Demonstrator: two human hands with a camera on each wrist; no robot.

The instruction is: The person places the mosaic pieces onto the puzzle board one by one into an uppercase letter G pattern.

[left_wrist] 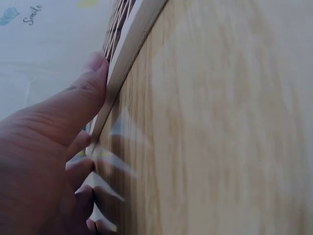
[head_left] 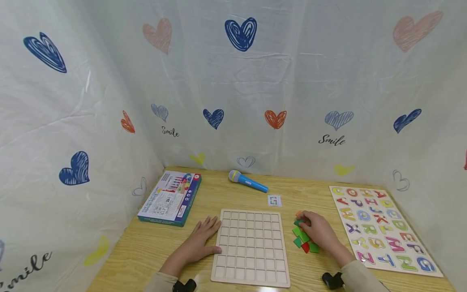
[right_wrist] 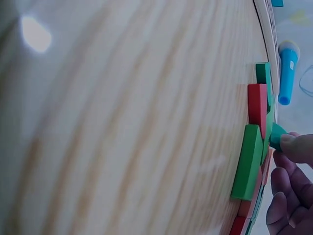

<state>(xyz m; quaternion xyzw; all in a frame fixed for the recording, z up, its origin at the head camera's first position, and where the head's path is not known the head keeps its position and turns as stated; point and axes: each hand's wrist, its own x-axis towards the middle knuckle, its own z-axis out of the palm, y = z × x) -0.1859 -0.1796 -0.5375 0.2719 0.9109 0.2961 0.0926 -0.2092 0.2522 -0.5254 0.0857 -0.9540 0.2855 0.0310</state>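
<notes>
We are pinching a green wooden tile (right_wrist: 277, 135) in our right hand (head_left: 318, 230) over the coloured pile, the pale gridded wooden board (head_left: 251, 246) lying leftward, our flat left hand (head_left: 202, 239) bracing it on the desk (head_left: 146, 247).

Part of the coloured tiles (head_left: 303, 239) hidden under the right hand (head_left: 319, 230); small card (head_left: 274, 200) print illegible.

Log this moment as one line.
left hand: rests against grid board edge | right hand: pinches green tile from pile | table
</notes>
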